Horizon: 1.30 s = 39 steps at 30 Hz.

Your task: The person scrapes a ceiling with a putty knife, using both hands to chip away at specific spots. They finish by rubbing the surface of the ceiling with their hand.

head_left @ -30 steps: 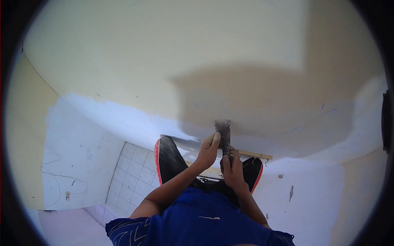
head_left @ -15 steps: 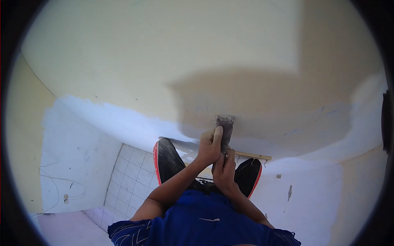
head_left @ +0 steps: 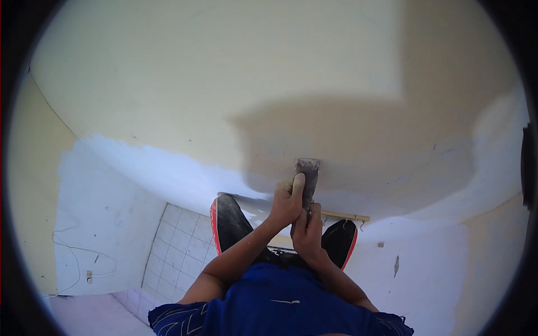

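Observation:
A dark, flat scraper (head_left: 307, 172) rests with its pale-smeared front edge against the wall (head_left: 213, 101). Higher up on the tool, my left hand (head_left: 287, 200) is closed around it, the dusty thumb lying along its face. Just below, my right hand (head_left: 307, 231) grips the lower end, fingers wrapped round it, so most of that end is hidden. The wall around the scraper's edge is cream above and whitish lower down, and a large shadow falls over this part.
Behind my hands runs a pale wooden strip (head_left: 347, 215) with metal hooks. My knees in black trousers (head_left: 232, 224) flank my forearms. At lower left are wall tiles (head_left: 179, 243) and a socket (head_left: 89, 274) with a thin cable. A dark object (head_left: 527, 168) stands at the right edge.
Both hands keep their grip on the scraper, which stays at nearly the same spot on the wall. The view has shifted very slightly.

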{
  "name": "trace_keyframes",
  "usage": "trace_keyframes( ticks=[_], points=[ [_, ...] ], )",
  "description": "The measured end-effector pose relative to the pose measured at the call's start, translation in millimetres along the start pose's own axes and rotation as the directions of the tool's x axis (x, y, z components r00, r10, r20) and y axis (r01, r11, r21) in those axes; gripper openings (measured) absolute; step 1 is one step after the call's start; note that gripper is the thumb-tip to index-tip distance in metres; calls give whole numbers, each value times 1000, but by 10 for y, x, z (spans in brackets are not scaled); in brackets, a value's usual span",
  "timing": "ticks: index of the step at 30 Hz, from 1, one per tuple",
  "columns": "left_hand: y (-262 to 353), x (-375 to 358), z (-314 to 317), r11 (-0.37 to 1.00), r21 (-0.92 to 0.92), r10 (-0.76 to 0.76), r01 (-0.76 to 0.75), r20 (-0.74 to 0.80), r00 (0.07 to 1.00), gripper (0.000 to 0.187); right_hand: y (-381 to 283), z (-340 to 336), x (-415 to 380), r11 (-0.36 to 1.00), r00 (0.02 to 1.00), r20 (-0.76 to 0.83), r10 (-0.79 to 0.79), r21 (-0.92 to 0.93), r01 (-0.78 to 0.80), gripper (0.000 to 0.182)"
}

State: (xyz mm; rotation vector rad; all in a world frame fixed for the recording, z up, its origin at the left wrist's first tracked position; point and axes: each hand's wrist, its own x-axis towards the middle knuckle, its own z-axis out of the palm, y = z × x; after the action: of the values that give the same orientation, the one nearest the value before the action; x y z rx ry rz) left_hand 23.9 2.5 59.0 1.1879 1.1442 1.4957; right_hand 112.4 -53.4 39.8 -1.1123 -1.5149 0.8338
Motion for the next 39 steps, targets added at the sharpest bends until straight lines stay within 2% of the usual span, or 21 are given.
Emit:
trace_keyframes(
  ticks=[5, 7, 8, 10, 11, 13, 15, 17, 18, 19, 20, 21, 22, 24, 25, 29, 31, 34, 39],
  points=[
    [58, 0, 6, 995, -99, -11, 8, -30, 999, 46, -94, -31, -18, 1000, 1000, -21, -17, 4, 17, 16],
    [-22, 10, -20, 998, 58, 32, -31, -16, 999, 46, -90, -121, -22, 983, 979, 97, 181, -27, -179, 15],
    [-52, 17, -14, 997, 57, 47, -46, -16, 999, 46, -69, -102, -9, 986, 981, 95, 167, -26, -165, 15],
    [-24, 13, 19, 998, -71, -2, -1, -47, 999, 47, -58, -40, 4, 998, 997, 34, 71, -1, -71, 14],
    [-20, 40, 26, 997, -75, -3, 0, -45, 999, 47, -61, -56, 14, 999, 999, 21, 30, -44, -29, 14],
    [79, 26, -6, 992, -119, -33, 34, 19, 999, 45, -72, -74, 36, 1000, 999, 24, 24, -16, -23, 16],
    [-11, 1, 12, 995, -89, -38, 38, 2, 999, 46, -57, -67, 11, 1000, 1000, 19, -1, 25, 1, 19],
    [-61, -14, 19, 998, -57, -18, 17, -14, 1000, 48, 32, -84, -57, 998, 998, 19, 60, 10, -60, 15],
    [-47, -35, 27, 999, 28, 43, -43, -21, 999, 47, 74, -57, -69, 999, 999, 14, 47, 12, -48, 15],
    [-39, -36, 38, 989, 112, 102, -98, -24, 995, 47, 111, -17, -98, 997, 999, -4, 49, 63, -49, 16],
    [-37, -10, 27, 988, 114, 107, -104, -20, 994, 47, 151, 25, -121, 992, 998, -21, 57, 114, -54, 17],
    [10, 3, -4, 978, 173, 120, -117, -5, 993, 46, 98, 62, -130, 948, 980, 9, 197, 253, -193, 18],
    [40, 6, -30, 965, 232, 127, -126, 13, 992, 45, 99, 104, -140, 946, 979, 5, 204, 256, -199, 18],
    [75, 16, -70, 972, 216, 83, -89, 38, 996, 44, 92, 176, -160, 910, 978, 4, 209, 365, -197, 18],
    [79, 9, -91, 979, 196, 52, -62, 55, 997, 44, -19, 165, -159, 858, 965, 65, 255, 445, -257, 17],
    [10, 51, -127, 966, 228, 117, -125, 47, 992, 44, 138, 301, -107, 863, 986, 11, 166, 482, -150, 18],
    [150, 74, -125, 937, 323, 112, -133, 81, 990, 43, 87, 309, -53, 808, 984, 29, 176, 567, -161, 18],
    [446, 140, -51, 928, 320, 165, -188, 98, 981, 42, -23, 265, 34, 775, 986, 15, 168, 616, -141, 14],
    [289, 66, -38, 900, 369, 213, -233, 95, 972, 41, 68, 254, -49, 792, 985, 12, 171, 593, -145, 15]
  ],
)
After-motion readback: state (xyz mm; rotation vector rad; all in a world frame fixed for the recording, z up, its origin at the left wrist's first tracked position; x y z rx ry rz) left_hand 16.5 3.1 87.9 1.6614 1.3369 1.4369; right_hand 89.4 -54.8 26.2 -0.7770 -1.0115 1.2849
